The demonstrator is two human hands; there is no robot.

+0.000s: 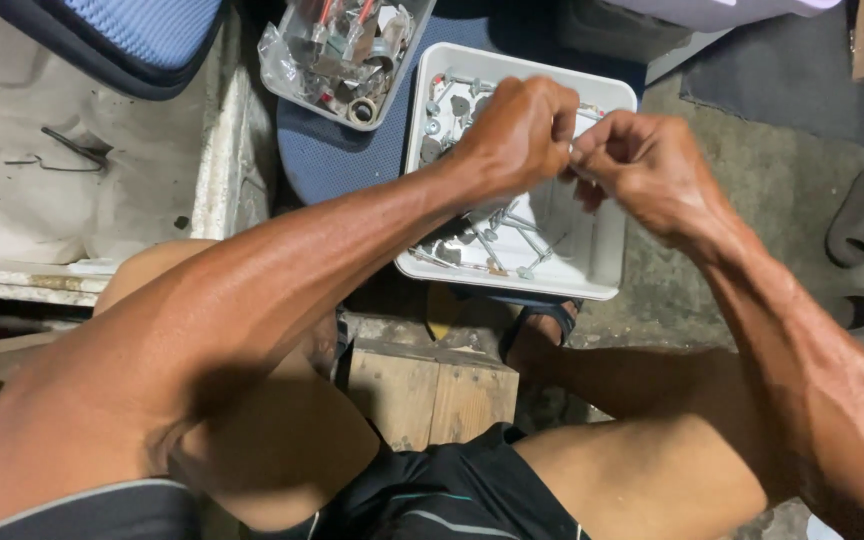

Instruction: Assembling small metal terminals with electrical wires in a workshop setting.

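Note:
My left hand (519, 130) and my right hand (647, 165) meet above a white plastic tray (592, 265), fingertips pinched together on a small metal piece, probably a bolt, mostly hidden between them. The tray holds several long bolts (512, 235), nuts and washers. Both fists are closed around the small part.
A clear plastic container (342, 55) of mixed metal parts sits on a blue cushioned seat (347, 160). A wooden block (432, 390) lies between my knees. Dark sandals (862, 215) rest on the concrete floor at right. A worn white surface (72, 200) is at left.

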